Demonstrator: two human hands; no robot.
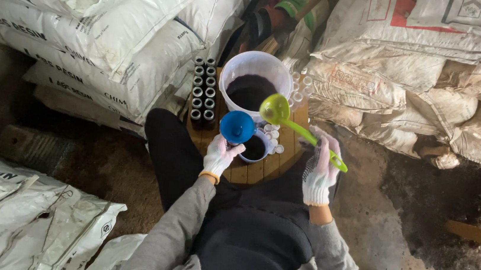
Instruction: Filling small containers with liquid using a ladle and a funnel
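The right hand (320, 172) is gripping the long handle of a lime-green ladle (276, 110), whose round bowl is hovering at the near rim of the white bucket (257, 74) of dark powder. The left hand (218, 155) is closing around a blue funnel (236, 127) just in front of that bucket. Beside the funnel a small blue cup (256, 148) of dark powder is sitting on the round wooden tabletop (260, 170). Left of the bucket, rows of dark-capped vials (204, 92) are standing.

A storeroom or small workshop: stacked white sacks (85, 23) and dusty bags (426, 71) line a bare concrete floor (368, 220), with a low wooden board (261, 167) serving as a bench
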